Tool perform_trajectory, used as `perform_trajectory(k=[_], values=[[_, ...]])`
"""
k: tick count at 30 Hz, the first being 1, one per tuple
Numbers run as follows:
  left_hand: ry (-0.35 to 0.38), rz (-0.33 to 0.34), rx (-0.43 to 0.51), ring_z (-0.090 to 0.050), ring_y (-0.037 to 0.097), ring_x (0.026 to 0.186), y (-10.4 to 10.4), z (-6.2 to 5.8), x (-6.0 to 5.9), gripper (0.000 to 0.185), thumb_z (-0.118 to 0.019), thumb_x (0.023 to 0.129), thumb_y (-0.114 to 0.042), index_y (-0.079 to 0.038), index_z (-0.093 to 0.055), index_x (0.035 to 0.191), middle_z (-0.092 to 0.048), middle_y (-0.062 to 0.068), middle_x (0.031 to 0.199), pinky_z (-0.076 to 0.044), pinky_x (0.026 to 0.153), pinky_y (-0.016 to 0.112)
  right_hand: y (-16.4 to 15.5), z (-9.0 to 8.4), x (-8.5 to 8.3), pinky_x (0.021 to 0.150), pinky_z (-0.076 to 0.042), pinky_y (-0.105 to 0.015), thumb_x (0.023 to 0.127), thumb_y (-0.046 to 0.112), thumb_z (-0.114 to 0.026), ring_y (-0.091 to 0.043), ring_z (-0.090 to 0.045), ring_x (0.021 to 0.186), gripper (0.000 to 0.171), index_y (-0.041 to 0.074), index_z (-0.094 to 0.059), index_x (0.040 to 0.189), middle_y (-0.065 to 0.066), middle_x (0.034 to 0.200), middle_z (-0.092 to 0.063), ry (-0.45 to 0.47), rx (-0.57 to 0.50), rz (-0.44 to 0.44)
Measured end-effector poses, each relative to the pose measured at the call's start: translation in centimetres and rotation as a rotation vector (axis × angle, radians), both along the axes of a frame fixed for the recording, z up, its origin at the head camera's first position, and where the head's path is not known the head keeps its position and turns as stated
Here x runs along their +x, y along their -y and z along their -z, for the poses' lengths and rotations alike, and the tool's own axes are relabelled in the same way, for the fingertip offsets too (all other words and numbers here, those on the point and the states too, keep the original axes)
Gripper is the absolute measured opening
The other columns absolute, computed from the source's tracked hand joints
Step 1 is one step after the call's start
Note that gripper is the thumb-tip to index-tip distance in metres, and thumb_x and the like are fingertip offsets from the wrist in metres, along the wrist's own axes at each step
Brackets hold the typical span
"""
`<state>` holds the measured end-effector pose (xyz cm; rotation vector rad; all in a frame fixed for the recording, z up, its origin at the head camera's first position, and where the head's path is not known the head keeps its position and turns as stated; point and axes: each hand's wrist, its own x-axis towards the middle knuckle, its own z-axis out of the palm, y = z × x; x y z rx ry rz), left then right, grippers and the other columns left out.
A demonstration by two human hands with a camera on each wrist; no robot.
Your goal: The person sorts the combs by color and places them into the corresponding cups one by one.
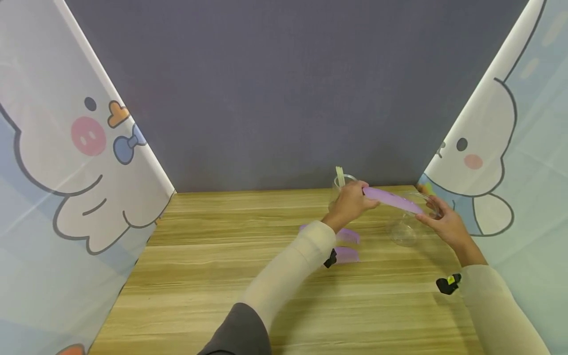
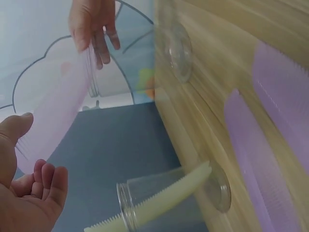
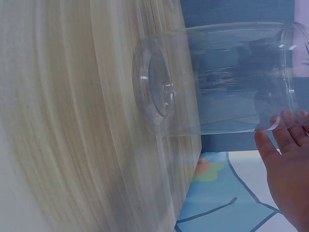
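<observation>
My left hand [image 1: 350,201] pinches one end of a purple comb [image 1: 392,199] between thumb and fingers. The comb slants down to the right, and its other end is at the mouth of a clear jar [image 1: 404,234]. My right hand [image 1: 448,227] grips that jar's rim, thumb on the near side, fingers on the far side. In the right wrist view the jar [image 3: 231,82] stands upright on the table, and I see no comb in its lower part. Two more purple combs, one farther back [image 1: 348,236] and one nearer [image 1: 347,255], lie below my left forearm.
A second clear jar [image 2: 169,186] stands behind my left hand, with a pale yellow-green comb [image 2: 169,200] leaning in it. The wooden table [image 1: 213,276] meets a dark back wall [image 1: 284,98]. Cartoon-printed panels [image 1: 483,148] stand at both sides.
</observation>
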<state>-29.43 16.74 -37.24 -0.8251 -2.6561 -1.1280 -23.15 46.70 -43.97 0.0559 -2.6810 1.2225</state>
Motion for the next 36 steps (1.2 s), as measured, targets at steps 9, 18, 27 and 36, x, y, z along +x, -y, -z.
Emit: perform_trajectory(k=[9, 18, 27, 36], values=[[0.065, 0.111, 0.09, -0.061, 0.001, 0.093, -0.6, -0.7, 0.5, 0.051, -0.077, 0.092, -0.028, -0.006, -0.063, 0.136, -0.071, 0.0, 0.113, -0.045, 0.077, 0.005, 0.0, 0.1, -0.1, 0.076, -0.035, 0.004, 0.099, 0.022, -0.067, -0.065, -0.038, 0.129, 0.089, -0.005, -0.009, 0.161, -0.043, 0.155, -0.027, -0.013, -0.008, 0.004], [0.09, 0.241, 0.077, -0.064, 0.005, 0.107, -0.7, -1.3, 0.7, 0.051, -0.073, 0.096, -0.027, -0.009, -0.059, 0.141, -0.069, 0.001, 0.127, -0.046, 0.086, 0.005, 0.0, 0.3, -0.1, 0.077, -0.038, 0.002, 0.099, 0.02, -0.068, -0.06, -0.041, 0.127, 0.087, -0.003, -0.013, 0.161, -0.041, 0.155, -0.031, -0.042, 0.007, 0.004], [0.119, 0.235, 0.02, -0.064, 0.014, 0.118, 1.9, 0.0, -0.4, 0.055, -0.072, 0.096, -0.029, -0.009, -0.056, 0.145, -0.067, 0.006, 0.135, -0.05, 0.096, 0.015, 0.0, 0.4, 0.1, 0.079, -0.04, 0.001, 0.098, 0.019, -0.069, 0.013, -0.048, 0.111, 0.083, 0.001, -0.02, 0.161, -0.041, 0.153, -0.034, -0.08, -0.003, -0.008], [0.179, 0.189, -0.018, -0.063, 0.021, 0.124, 5.4, 2.2, -1.7, 0.057, -0.072, 0.097, -0.028, -0.008, -0.054, 0.146, -0.065, 0.008, 0.137, -0.052, 0.102, 0.025, -0.2, 0.2, 0.0, 0.073, -0.041, -0.001, 0.098, 0.02, -0.069, 0.011, -0.046, 0.1, 0.084, 0.0, -0.018, 0.162, -0.044, 0.15, -0.036, -0.041, 0.001, 0.004]])
